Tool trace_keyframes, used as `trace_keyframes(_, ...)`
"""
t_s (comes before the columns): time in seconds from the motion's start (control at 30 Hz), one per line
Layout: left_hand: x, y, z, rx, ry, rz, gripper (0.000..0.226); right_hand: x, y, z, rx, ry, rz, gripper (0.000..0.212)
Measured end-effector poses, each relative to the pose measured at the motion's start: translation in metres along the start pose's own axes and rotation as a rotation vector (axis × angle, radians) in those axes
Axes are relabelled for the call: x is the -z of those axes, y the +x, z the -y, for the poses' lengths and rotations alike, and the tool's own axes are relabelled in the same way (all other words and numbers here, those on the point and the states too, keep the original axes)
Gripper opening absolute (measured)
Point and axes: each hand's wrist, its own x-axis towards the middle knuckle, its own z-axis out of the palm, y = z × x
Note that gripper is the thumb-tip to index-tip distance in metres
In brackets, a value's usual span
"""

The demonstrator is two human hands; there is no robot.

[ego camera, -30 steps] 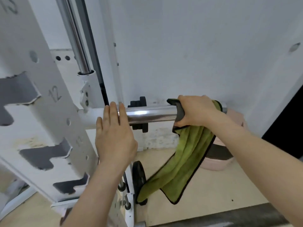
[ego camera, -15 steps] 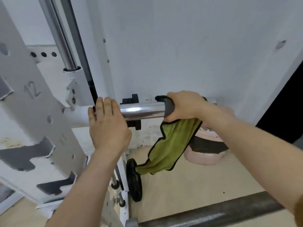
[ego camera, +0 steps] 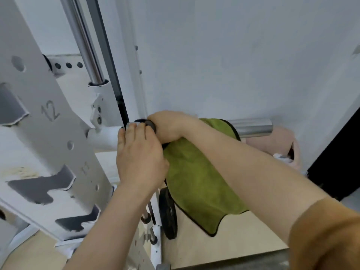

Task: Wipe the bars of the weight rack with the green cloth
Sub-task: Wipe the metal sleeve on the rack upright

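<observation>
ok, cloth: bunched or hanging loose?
Hanging loose: right hand grips the cloth top on the bar; the rest drapes open below.

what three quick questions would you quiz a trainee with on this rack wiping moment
1. True or false: the right hand grips the green cloth wrapped over the chrome bar.
2. Where does the left hand lie? A) on the bar, close beside the right hand; B) flat on the floor; C) against the wall.
3. Fill in: the number stamped on the white upright just above bar level is ___.

Key: 1 true; 2 A; 3 12.
</observation>
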Motion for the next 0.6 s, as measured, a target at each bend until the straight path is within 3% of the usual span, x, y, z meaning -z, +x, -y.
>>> trace_keyframes(0.1, 0.001, 0.003, -0.016, -0.059, -0.103, 0.025, 0.072, -0.001, -0.032, -0.023, -0.002, 0.065, -0.196, 0.012)
trace_keyframes(0.17, -0.005, 0.003, -0.025, -0.116, -0.121, 0.061, 0.086, 0.003, -0.049, -0.048, -0.048, 0.175, -0.247, 0.023)
trace_keyframes(0.27, -0.013, 0.011, -0.045, -0.225, -0.121, 0.103, 0.093, 0.006, -0.08, -0.087, -0.245, 0.142, -0.314, 0.042)
trace_keyframes(0.37, -0.019, 0.031, -0.085, -0.347, -0.182, 0.141, 0.093, 0.007, -0.096, -0.101, -0.306, 0.435, -0.522, 0.052)
trace_keyframes(0.47, -0.025, 0.06, -0.109, -0.287, -0.263, 0.152, 0.075, 0.01, -0.095, -0.099, -0.4, 0.748, -0.706, 0.051)
trace_keyframes(0.53, -0.023, 0.076, -0.114, -0.254, -0.191, 0.185, 0.047, 0.011, -0.102, -0.099, -0.417, 0.692, -0.702, 0.049)
trace_keyframes(0.6, -0.021, 0.087, -0.119, -0.277, -0.128, 0.234, 0.037, 0.003, -0.115, -0.108, -0.447, 0.498, -0.673, 0.046)
